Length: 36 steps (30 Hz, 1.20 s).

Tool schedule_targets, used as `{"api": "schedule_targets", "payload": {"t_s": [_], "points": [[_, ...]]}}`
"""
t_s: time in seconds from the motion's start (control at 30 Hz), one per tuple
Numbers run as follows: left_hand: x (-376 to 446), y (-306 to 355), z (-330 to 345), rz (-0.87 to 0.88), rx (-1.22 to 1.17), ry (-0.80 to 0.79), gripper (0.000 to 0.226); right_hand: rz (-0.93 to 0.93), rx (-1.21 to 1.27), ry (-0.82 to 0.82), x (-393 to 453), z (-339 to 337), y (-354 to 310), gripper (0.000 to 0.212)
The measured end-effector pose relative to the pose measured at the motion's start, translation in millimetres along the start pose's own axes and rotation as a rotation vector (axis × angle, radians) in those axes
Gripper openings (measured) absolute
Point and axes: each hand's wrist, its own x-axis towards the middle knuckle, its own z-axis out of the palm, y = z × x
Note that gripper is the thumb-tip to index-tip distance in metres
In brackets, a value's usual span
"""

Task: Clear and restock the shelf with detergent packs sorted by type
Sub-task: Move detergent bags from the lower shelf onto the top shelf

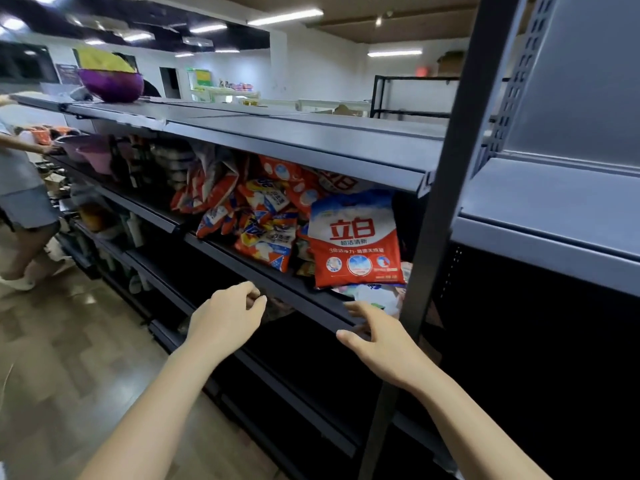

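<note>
The shelf point(311, 147) across the middle of the frame looks like painted metal, grey and matt on its boards, with a darker, smooth front lip. The upright post point(446, 188) right of centre is dark metal with a dull sheen, and the perforated back panel point(519, 74) at upper right is grey sheet metal. The detergent packs point(356, 237) at centre are glossy plastic film, crinkled and catching light. The purple bowl point(112, 85) at upper left looks like shiny plastic. The floor point(69, 341) at lower left shows a polished, reflective wood-pattern surface.
</note>
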Motion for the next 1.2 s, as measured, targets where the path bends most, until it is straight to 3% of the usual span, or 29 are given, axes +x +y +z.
{"api": "schedule_targets", "payload": {"t_s": [0.3,0.57,0.7,0.8,0.93,1.03,1.1,1.17,1.2], "points": [[96,-20,3,0.001,-0.068,-0.084,0.029,0.156,-0.02,0.209,70,8,-2,0.04],[197,-26,14,0.094,-0.189,-0.163,0.05,0.444,-0.044,0.485,147,14,4,0.062],[257,-29,23,0.128,-0.212,-0.204,0.023,0.556,-0.057,0.543,180,6,9,0.067],[303,-27,33,0.266,-0.226,-0.249,0.023,0.655,-0.141,0.551,200,3,19,0.074],[341,-15,39,0.464,-0.276,-0.309,0.045,0.728,-0.123,0.573,217,6,39,0.081],[363,-10,45,0.525,-0.316,-0.285,0.044,0.762,-0.047,0.608,225,7,47,0.097],[376,-6,50,0.553,-0.336,-0.297,0.045,0.788,-0.005,0.62,227,5,54,0.12],[390,1,57,0.54,-0.355,-0.268,0.052,0.811,0.049,0.633,230,2,63,0.143],[398,6,62,0.508,-0.34,-0.216,0.06,0.818,0.064,0.645,230,1,61,0.145]]}}
